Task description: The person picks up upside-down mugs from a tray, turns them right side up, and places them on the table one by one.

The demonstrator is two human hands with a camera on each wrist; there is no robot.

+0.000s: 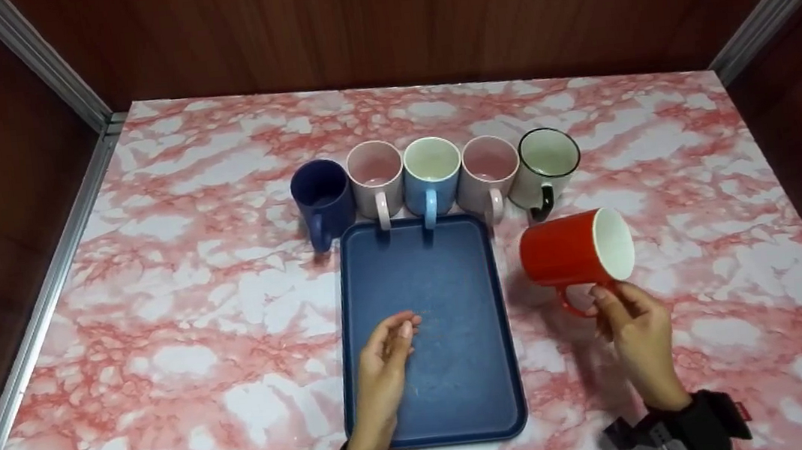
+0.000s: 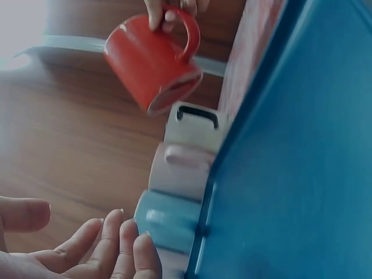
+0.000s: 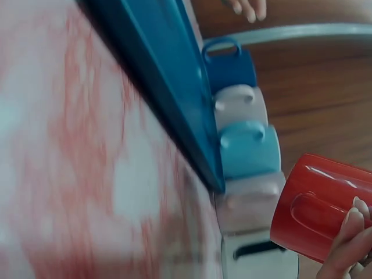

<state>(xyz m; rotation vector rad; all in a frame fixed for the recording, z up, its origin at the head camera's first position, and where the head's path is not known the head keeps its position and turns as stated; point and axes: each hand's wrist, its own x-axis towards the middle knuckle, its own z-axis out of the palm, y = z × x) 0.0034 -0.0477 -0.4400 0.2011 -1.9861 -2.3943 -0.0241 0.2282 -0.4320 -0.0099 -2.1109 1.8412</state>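
Observation:
Pinched by its handle, a red mug (image 1: 561, 250) with a white inside hangs tilted on its side in my right hand (image 1: 640, 333), above the table right of the tray. My left hand (image 1: 382, 367) hovers over the blue tray (image 1: 452, 340) with loosely bent fingers and holds nothing; in the left wrist view its fingers (image 2: 110, 247) are spread from the thumb. Behind the tray stand a dark blue mug (image 1: 323, 200), a pale pink mug (image 1: 376, 182), a light blue mug (image 1: 432, 183), a second pink mug (image 1: 488, 177) and a white mug with black rim and handle (image 1: 544, 171).
The mugs stand upright in a row close together, handles toward me, along the tray's far edge. Red-and-white marbled table (image 1: 192, 317) surrounds the tray. Brown wooden panels (image 1: 385, 23) with metal edge strips close off the back and both sides.

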